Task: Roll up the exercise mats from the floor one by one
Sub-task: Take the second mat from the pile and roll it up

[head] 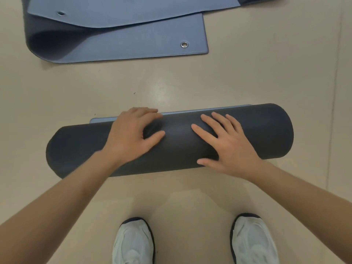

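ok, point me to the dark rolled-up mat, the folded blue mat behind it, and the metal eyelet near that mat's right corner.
dark rolled-up foam mat (266, 134): head view, bare top of the roll, right of the hands.
folded blue-grey mat (133, 42): head view, flat lower layer.
round metal eyelet (184, 44): head view, the ring's centre.

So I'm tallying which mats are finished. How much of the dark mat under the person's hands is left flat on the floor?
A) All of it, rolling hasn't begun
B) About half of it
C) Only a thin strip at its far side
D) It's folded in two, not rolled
C: both the left hand and right hand press on the dark roll, and only a narrow blue edge strip shows flat beyond it.
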